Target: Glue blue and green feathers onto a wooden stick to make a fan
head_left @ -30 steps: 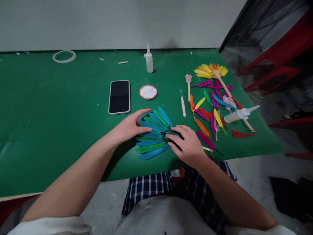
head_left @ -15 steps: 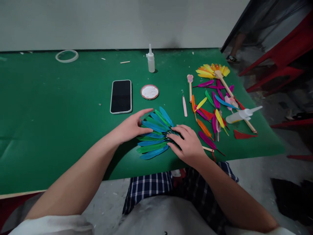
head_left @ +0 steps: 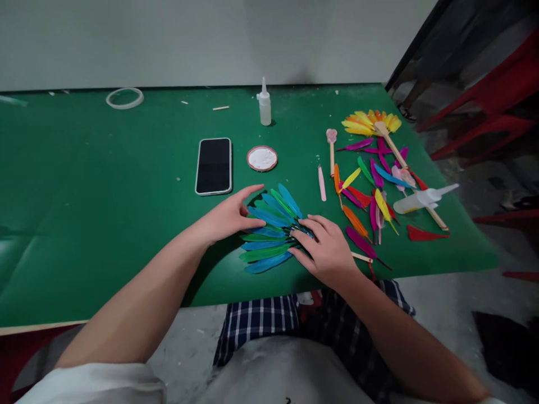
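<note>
A fan of blue and green feathers (head_left: 269, 255) lies spread on the table in front of me, its tips to the left. My right hand (head_left: 326, 249) grips the fan's base, fingers bent over the dark quill ends and partly hiding them. At the upper left of the fan is my left hand (head_left: 229, 216), thumb and forefinger wide apart, the thumb touching the feather tips. Its other fingers are mostly hidden. A wooden handle end (head_left: 361, 257) with a red cord pokes out beyond my right hand.
Loose coloured feathers (head_left: 356, 223) lie right of the fan, near a yellow feather fan (head_left: 366, 123) and a tipped glue bottle (head_left: 416, 201). Pink tweezers (head_left: 321, 184), a small dish of white paste (head_left: 261, 159), a phone (head_left: 214, 166) and an upright glue bottle (head_left: 265, 109) stand farther back.
The view has shifted slightly, so the table things appear a little farther right. Both hands keep nearly the same pose on the blue and green fan.
</note>
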Demonstrator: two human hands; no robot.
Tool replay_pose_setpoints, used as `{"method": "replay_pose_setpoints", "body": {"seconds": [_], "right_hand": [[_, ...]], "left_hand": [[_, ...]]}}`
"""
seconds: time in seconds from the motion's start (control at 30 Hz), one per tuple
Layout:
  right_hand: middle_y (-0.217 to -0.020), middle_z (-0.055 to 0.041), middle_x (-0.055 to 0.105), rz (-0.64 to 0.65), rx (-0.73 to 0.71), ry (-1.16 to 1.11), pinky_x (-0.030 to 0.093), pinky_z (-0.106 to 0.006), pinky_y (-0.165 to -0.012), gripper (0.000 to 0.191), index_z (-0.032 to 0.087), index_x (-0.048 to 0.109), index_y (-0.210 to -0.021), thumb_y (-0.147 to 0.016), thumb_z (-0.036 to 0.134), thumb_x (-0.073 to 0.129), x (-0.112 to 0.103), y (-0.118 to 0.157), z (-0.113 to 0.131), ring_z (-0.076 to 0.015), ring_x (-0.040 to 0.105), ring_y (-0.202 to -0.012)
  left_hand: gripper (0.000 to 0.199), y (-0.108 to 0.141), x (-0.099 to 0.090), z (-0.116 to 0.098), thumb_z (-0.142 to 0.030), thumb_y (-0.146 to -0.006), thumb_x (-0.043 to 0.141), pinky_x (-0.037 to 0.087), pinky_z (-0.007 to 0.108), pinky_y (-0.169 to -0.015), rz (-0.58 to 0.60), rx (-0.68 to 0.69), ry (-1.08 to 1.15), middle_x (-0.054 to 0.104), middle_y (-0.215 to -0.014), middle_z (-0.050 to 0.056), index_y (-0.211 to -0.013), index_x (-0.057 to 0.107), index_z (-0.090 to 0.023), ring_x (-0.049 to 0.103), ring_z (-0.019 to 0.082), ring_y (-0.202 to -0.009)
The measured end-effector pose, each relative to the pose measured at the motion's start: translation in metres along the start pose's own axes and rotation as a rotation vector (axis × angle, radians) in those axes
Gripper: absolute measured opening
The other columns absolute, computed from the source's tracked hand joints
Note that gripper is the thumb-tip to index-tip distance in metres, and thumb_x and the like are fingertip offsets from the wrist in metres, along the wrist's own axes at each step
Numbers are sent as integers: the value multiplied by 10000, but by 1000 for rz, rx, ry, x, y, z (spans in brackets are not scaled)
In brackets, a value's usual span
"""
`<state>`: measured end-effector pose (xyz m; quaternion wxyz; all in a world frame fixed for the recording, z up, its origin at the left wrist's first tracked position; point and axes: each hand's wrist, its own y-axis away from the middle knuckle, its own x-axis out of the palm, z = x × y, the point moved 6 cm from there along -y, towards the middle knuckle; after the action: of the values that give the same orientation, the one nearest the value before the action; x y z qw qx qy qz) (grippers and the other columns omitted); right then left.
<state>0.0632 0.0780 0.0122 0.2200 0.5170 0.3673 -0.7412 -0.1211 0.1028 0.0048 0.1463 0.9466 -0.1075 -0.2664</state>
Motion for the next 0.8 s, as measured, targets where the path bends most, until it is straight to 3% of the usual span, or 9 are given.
{"method": "replay_pose_setpoints", "body": {"seconds": [0.23, 0.8], "right_hand": [[-1064, -108, 568, -15, -8, 6, 384, -419, -854, 293, 191, 597, -996, -782, 369, 505, 0, 1, 0, -262, 430, -1076], [-1069, -97, 560, -62, -9, -16, 382, -425, -876, 274, 203, 602, -999, -780, 340, 509, -3, 3, -1, -266, 406, -1119]], "left_hand": [[746, 0, 1, -3, -275, -638, 647, 277, 195, -449, -14, 44, -54, 297, -552, -62, -1299, 303, -274, 326, 87, -481], [723, 1, 2, -5, -278, -639, 638, 309, 199, -474, -17, 55, -72, 314, -556, -59, -1290, 323, -271, 352, 100, -506]]}}
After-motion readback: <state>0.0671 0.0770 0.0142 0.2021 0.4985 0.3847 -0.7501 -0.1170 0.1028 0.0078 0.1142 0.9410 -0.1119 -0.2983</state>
